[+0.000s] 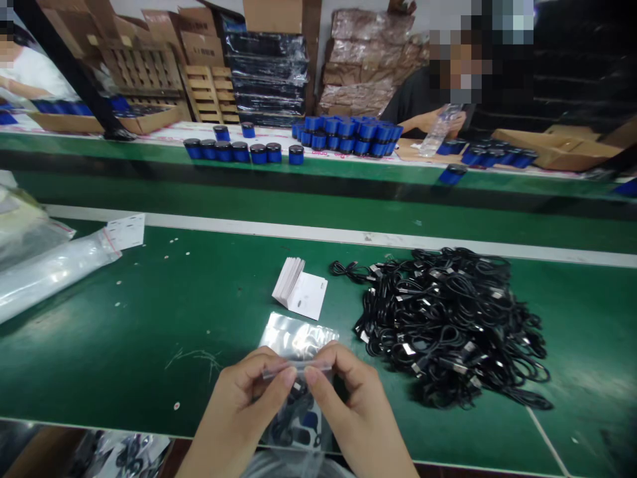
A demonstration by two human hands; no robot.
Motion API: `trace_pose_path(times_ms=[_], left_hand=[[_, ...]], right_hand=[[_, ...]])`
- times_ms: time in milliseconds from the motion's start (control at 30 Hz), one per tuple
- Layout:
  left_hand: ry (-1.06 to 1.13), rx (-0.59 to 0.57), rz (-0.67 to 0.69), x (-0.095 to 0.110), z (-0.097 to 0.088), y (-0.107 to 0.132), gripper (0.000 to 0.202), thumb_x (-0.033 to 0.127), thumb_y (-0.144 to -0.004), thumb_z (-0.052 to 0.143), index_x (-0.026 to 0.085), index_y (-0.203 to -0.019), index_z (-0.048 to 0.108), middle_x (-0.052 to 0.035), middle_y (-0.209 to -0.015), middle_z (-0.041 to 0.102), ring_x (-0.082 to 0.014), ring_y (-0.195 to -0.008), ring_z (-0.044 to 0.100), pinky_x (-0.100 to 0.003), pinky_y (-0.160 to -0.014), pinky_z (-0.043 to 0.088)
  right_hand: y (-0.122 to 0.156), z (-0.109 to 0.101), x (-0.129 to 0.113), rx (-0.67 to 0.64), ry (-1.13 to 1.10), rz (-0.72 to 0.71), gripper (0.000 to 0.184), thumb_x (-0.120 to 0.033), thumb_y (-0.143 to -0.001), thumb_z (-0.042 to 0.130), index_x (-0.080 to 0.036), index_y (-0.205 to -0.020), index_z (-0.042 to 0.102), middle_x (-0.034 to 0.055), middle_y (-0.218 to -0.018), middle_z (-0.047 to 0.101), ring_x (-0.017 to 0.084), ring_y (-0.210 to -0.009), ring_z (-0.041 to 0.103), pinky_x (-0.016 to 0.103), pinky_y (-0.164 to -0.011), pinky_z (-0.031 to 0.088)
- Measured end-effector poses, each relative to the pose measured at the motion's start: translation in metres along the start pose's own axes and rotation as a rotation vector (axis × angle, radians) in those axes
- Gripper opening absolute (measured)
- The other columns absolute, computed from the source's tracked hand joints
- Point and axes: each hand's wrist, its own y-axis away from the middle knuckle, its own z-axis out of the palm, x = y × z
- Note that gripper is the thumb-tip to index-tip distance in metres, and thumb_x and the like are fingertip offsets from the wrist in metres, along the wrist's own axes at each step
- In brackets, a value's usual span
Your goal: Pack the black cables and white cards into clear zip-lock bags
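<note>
My left hand and my right hand meet at the table's near edge, both pinching the top strip of a small clear plastic bag. Dark coiled cable and something blue show inside the bag. Under it lies a stack of clear empty bags. A small stack of white cards sits just beyond, and a big heap of black coiled cables lies to the right of my hands.
Large clear plastic bags lie at the left on the green table. Across a green belt, blue jars stand in rows. A person opposite holds a clear bottle. Cardboard boxes and pallets stand behind.
</note>
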Motion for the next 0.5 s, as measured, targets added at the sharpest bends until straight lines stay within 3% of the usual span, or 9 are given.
trace_pose_path(times_ms=[167,300,500], left_hand=[[-0.033,0.013,0.039,-0.0022,-0.0010,0.0006,0.020,0.034,-0.079,0.063,0.018,-0.066,0.068,0.0019,-0.066,0.053,-0.0111,-0.061,0.049,-0.019,-0.053,0.038],[-0.111,-0.043,0.071,-0.0053,-0.0041,-0.0005,0.022,0.034,-0.081,0.060,0.018,-0.068,0.066,0.0019,-0.067,0.051,-0.0114,-0.062,0.050,-0.018,-0.054,0.040],[-0.127,-0.008,0.097,-0.0082,-0.0009,0.0000,0.023,0.034,-0.083,0.057,0.018,-0.067,0.059,0.0016,-0.069,0.052,-0.0125,-0.064,0.051,-0.020,-0.058,0.042]], right_hand=[[0.0003,0.0011,0.0005,0.017,0.005,-0.071,0.020,-0.025,-0.086,0.052,-0.019,-0.067,0.052,-0.0026,-0.066,0.049,0.013,-0.063,0.047,0.024,-0.059,0.036],[0.0008,0.0025,0.0025,0.051,0.022,-0.113,0.020,-0.024,-0.086,0.052,-0.019,-0.066,0.050,-0.0028,-0.065,0.048,0.013,-0.062,0.047,0.023,-0.059,0.035],[0.0020,0.0057,0.0046,0.027,0.060,-0.099,0.020,-0.024,-0.086,0.050,-0.019,-0.067,0.052,-0.0021,-0.065,0.050,0.013,-0.062,0.049,0.023,-0.057,0.036]])
